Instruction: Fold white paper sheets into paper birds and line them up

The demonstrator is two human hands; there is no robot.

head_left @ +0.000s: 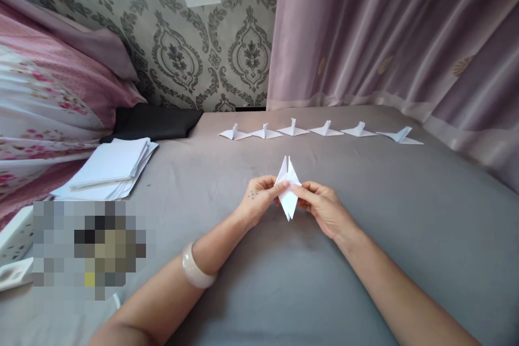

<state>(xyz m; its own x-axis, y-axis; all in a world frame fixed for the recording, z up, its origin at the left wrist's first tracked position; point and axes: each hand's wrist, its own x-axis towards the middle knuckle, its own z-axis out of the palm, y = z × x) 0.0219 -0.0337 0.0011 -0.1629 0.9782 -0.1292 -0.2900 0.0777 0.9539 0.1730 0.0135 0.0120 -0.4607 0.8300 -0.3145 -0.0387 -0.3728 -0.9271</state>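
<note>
A white folded paper piece [289, 200], long and diamond-shaped with a split upper point, is held upright between both hands above the grey sheet. My left hand [261, 194] pinches its left side, thumb lying across the front. On the other side my right hand [322, 203] grips the right edge, also thumb in front. The fingers behind the paper are partly hidden. Beyond the hands stands a row of several white folded paper birds [293, 128], wings spread flat and thin points sticking up.
A stack of white paper sheets [109, 165] lies at the left, before a black folded item [154, 121]. A white power strip [16, 235] sits at the left edge beside a pixelated patch. Purple curtains [365, 27] and patterned wallpaper [178, 48] bound the grey surface [425, 216].
</note>
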